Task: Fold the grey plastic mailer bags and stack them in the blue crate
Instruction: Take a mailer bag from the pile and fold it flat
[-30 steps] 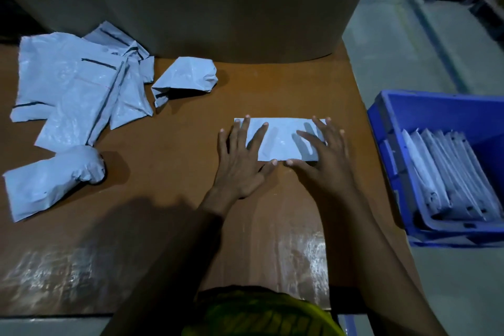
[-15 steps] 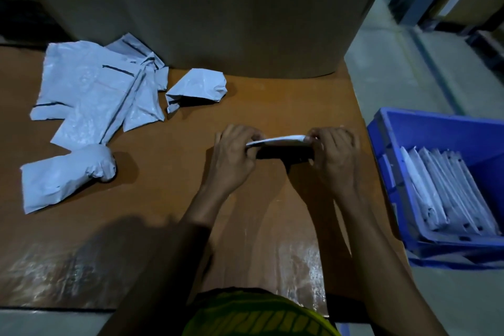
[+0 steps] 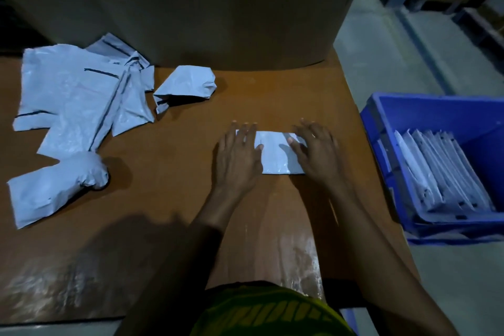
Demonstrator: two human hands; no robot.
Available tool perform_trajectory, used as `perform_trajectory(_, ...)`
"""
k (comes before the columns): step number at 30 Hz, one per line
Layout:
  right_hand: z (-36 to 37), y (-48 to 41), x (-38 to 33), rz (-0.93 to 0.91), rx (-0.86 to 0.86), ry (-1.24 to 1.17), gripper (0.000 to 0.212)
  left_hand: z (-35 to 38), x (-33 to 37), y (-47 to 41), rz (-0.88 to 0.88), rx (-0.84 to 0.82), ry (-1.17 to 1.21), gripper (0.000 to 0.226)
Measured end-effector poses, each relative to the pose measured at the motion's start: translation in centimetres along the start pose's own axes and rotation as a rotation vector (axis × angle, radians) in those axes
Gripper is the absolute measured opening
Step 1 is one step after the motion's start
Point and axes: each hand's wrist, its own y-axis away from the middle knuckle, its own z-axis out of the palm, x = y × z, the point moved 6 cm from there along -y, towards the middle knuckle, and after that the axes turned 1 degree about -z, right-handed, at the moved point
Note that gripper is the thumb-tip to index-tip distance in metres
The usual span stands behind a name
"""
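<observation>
On the bench (image 3: 177,199), the left hand (image 3: 238,155) and right hand (image 3: 317,153) lie flat, each grip spread, pressing down the folded mailer bag (image 3: 275,155). Loose bags (image 3: 76,95) lie far left. The blue crate (image 3: 425,109) at right holds stacked bags (image 3: 441,172).

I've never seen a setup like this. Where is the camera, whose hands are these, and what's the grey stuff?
No machine here: a person wears a camera on the head, so you look down at their own hands. The left hand and right hand press flat on a folded mailer bag on the brown table; neither grips anything. At the left lie unfolded mailer bags, a crumpled bag and a puffed bag. On the right, a blue crate holds finished bags standing in a row.
</observation>
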Motion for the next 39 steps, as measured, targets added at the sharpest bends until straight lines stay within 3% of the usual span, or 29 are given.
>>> perform_trajectory(2,1.3,1.5,-0.7,0.029,-0.04,-0.025,0.05,2.1,0.8,0.3,0.117,-0.116,0.012,0.055)
perform_trajectory(6,2.8,3.8,-1.0,0.083,-0.07,0.057,0.061,5.0,0.9,1.2,0.136,-0.253,-0.005,0.062)
perform_trajectory(22,3.5,4.2,-0.6,0.129,-0.101,0.127,0.063,5.1,-0.1,2.1,0.026,-0.276,-0.096,0.065)
perform_trajectory(29,3.4,3.7,-0.8,0.155,-0.149,0.068,0.062,4.6,0.2,0.5,-0.026,-0.428,-0.078,0.075)
perform_trajectory(34,3.0,4.2,-0.9,0.138,-0.185,0.089,0.065,4.5,2.1,-0.1,0.122,-0.311,-0.08,0.063)
perform_trajectory(39,2.8,4.6,-0.8,0.184,-0.184,0.015,0.055,5.7,1.1,0.5,0.069,-0.335,-0.017,0.06)
